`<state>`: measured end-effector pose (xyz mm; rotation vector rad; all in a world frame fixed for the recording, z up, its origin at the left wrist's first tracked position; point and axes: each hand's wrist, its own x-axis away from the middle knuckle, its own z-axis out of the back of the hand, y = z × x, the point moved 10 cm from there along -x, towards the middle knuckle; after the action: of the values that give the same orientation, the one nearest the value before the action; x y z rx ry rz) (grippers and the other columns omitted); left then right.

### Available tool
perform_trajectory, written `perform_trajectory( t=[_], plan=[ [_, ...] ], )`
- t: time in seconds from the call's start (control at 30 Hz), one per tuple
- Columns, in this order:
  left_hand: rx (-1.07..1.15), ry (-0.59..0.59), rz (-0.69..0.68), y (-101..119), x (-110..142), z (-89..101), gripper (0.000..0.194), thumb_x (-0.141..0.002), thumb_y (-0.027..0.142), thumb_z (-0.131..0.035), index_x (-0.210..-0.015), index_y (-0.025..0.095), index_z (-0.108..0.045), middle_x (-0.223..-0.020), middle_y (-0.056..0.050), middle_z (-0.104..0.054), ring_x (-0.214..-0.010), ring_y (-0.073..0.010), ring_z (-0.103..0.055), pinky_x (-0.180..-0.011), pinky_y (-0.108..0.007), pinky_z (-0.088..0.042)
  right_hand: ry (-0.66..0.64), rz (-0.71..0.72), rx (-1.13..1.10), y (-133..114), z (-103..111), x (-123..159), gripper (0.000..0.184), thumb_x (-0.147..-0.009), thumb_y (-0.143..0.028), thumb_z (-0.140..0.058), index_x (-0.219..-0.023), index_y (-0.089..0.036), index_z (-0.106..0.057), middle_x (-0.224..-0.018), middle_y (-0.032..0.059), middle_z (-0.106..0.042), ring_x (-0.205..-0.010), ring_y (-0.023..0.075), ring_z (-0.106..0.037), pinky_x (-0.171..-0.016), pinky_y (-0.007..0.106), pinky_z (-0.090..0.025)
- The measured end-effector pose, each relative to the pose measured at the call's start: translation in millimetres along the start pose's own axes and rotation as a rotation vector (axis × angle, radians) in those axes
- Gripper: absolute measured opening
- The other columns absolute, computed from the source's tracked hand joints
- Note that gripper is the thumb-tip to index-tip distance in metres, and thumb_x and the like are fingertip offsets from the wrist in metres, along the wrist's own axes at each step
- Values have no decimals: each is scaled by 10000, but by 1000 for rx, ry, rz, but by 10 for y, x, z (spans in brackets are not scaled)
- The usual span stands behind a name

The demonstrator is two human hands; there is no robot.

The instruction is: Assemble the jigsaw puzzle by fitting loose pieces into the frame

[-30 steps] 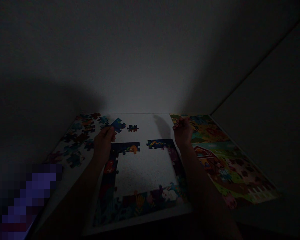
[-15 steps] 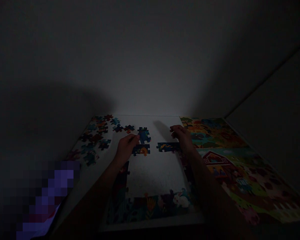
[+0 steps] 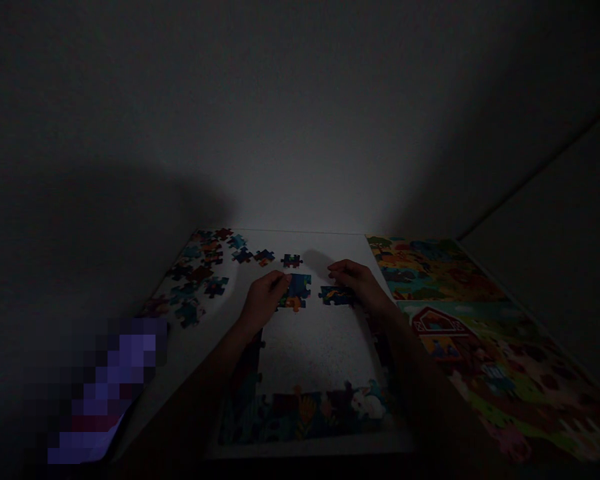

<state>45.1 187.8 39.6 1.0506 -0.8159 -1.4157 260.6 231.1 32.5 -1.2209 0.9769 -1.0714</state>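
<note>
My left hand (image 3: 265, 298) has its fingertips on the left edge of a blue jigsaw piece (image 3: 298, 287), which lies against a dark section with an orange shape (image 3: 293, 304). My right hand (image 3: 354, 281) is curled just above and behind a dark blue piece with a yellow streak (image 3: 336, 295), its fingers apart from the left hand. Assembled border pieces (image 3: 305, 413) run along the near edge of the white board (image 3: 315, 347), and my right forearm hides the right side of the border.
Several loose puzzle pieces (image 3: 195, 273) lie at the board's far left, and one (image 3: 291, 261) lies alone nearer the middle. A farm picture sheet (image 3: 465, 333) lies to the right. A pixelated purple patch (image 3: 110, 387) covers the lower left, and a wall stands behind.
The blue piece has moved down and right from the far area to the dark section, with my left hand following it. My right hand has moved slightly lower.
</note>
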Motion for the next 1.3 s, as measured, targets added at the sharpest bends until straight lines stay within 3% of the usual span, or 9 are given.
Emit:
perform_trajectory(
  t=[0.2, 0.33, 0.47, 0.83, 1.2, 1.3],
  plan=[
    [-27, -88, -33, -49, 18, -172, 363, -856, 515, -512, -730, 196, -631, -632, 25, -589, -613, -141, -548, -575, -244, -411, -306, -28, -8, -44, -442, 114, 345, -695, -403, -780, -959, -193, -705, -867, 20, -683, -755, 144, -591, -696, 287, -457],
    [-40, -95, -37, -51, 10, -191, 359, -867, 504, -502, -791, 194, -665, -685, 10, -642, -645, -149, -588, -586, -247, -432, -416, -53, 19, 45, -582, 149, 260, -705, -363, -772, -876, -182, -699, -806, 12, -671, -744, 146, -591, -716, 298, -447],
    [-76, -113, -50, -13, 20, -203, 346, -876, 477, -502, -778, 192, -672, -661, 16, -642, -621, -140, -584, -572, -238, -420, -384, -65, 56, 148, -521, 104, 210, -728, -369, -740, -783, -179, -671, -664, -17, -600, -636, 126, -544, -638, 279, -412],
    [-256, -277, -240, 216, 136, -375, 238, -847, 320, -567, -665, 199, -661, -625, 14, -597, -610, -132, -543, -604, -245, -398, -274, -4, 42, 102, -446, 43, 379, -774, -520, -680, -921, -172, -658, -683, -11, -613, -536, 103, -511, -535, 256, -407],
    [-365, -214, -332, 278, 123, -311, 233, -892, 214, -522, -692, 208, -642, -707, -1, -638, -700, -150, -603, -702, -271, -453, -292, -76, 12, 227, -436, 36, 452, -733, -418, -731, -1120, -197, -656, -743, 10, -667, -607, 134, -591, -548, 253, -421],
    [-392, -173, -337, 257, 113, -291, 183, -904, 201, -508, -816, 214, -668, -790, -12, -664, -761, -164, -622, -752, -295, -474, -315, -81, 18, 206, -456, 54, 506, -729, -362, -737, -1200, -207, -636, -767, 8, -665, -627, 134, -588, -572, 262, -436]
  ],
)
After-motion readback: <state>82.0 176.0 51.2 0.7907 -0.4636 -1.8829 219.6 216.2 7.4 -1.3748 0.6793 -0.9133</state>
